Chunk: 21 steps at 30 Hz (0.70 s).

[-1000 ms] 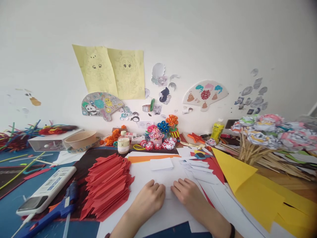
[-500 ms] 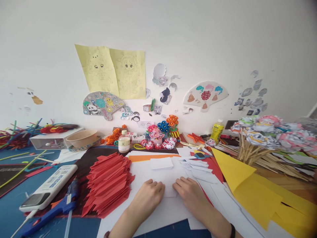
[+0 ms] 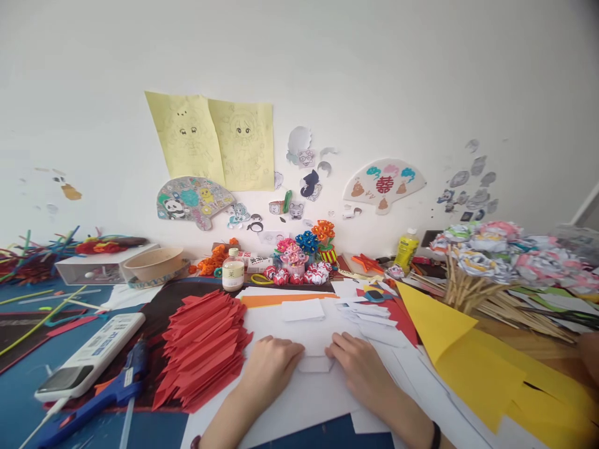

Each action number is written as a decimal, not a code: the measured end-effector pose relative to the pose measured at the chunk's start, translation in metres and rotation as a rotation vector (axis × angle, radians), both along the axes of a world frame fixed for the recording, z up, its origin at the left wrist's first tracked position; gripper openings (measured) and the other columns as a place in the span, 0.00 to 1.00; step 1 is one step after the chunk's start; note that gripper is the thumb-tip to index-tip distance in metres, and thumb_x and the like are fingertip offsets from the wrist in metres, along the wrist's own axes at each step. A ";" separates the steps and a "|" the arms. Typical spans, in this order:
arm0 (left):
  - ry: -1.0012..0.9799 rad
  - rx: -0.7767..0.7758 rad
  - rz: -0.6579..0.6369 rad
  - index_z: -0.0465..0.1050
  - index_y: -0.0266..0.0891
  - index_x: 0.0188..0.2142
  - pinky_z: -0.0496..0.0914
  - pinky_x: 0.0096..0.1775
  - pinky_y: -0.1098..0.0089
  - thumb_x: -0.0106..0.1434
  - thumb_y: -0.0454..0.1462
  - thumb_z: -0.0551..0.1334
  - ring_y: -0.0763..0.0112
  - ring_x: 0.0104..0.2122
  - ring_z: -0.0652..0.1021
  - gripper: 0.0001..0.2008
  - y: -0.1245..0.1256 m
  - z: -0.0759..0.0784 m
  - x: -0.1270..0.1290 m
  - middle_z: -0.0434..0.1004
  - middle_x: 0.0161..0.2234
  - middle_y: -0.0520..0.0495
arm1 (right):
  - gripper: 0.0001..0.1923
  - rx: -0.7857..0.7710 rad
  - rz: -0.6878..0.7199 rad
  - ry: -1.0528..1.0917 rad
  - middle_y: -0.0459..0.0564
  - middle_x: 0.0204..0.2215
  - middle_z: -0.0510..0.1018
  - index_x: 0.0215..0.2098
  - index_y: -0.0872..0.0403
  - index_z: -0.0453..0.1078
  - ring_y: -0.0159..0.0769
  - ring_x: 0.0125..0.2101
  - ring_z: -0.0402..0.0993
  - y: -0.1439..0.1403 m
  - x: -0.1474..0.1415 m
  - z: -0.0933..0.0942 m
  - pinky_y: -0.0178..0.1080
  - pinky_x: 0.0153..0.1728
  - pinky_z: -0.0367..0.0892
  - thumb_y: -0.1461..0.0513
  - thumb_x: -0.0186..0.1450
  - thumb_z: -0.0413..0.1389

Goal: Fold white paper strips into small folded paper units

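Red paper stack [image 3: 202, 349] crowding left, yellow sheet [image 3: 472, 358] right.

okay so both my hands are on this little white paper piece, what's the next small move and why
Probably run a fingertip along the fold to crease it flat. The left hand and right hand press down on either side of the small folded white paper, which lies on the white sheets, its lower edge showing between the thumbs. The pile of folded red paper pieces suggests repeated folding.

Red folded papers [image 3: 202, 349], glue gun [image 3: 100, 396], remote [image 3: 88, 357], yellow sheets [image 3: 472, 355].
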<state>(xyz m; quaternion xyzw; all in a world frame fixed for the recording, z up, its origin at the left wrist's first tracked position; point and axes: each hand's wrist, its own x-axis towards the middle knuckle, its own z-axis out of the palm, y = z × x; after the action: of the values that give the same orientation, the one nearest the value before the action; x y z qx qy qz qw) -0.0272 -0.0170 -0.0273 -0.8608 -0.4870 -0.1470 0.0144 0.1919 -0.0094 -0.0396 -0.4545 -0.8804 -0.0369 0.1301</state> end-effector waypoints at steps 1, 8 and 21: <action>-0.045 0.009 0.024 0.72 0.43 0.32 0.62 0.33 0.69 0.67 0.37 0.51 0.67 0.32 0.74 0.12 0.001 -0.001 0.002 0.75 0.28 0.50 | 0.16 -0.003 0.006 0.030 0.47 0.35 0.72 0.35 0.53 0.69 0.37 0.35 0.66 0.001 0.000 -0.001 0.37 0.31 0.56 0.76 0.57 0.48; -0.222 -0.059 0.080 0.67 0.39 0.32 0.63 0.37 0.69 0.59 0.29 0.57 0.67 0.36 0.71 0.05 0.003 -0.001 0.013 0.71 0.34 0.50 | 0.09 -0.004 -0.052 0.308 0.46 0.32 0.73 0.35 0.52 0.70 0.36 0.35 0.68 -0.002 -0.007 0.006 0.36 0.34 0.61 0.66 0.67 0.48; -0.550 -0.259 0.120 0.72 0.40 0.28 0.61 0.32 0.72 0.58 0.34 0.59 0.70 0.28 0.71 0.04 0.002 0.007 0.007 0.74 0.26 0.52 | 0.13 -0.379 0.039 0.726 0.45 0.21 0.73 0.21 0.56 0.71 0.32 0.24 0.67 0.005 -0.009 0.003 0.33 0.27 0.59 0.60 0.62 0.57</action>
<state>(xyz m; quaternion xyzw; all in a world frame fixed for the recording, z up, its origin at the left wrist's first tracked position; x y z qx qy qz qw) -0.0198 -0.0150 -0.0208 -0.7530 -0.5374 -0.3101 -0.2191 0.1827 -0.0048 -0.0367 -0.4371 -0.7769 0.2913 0.3471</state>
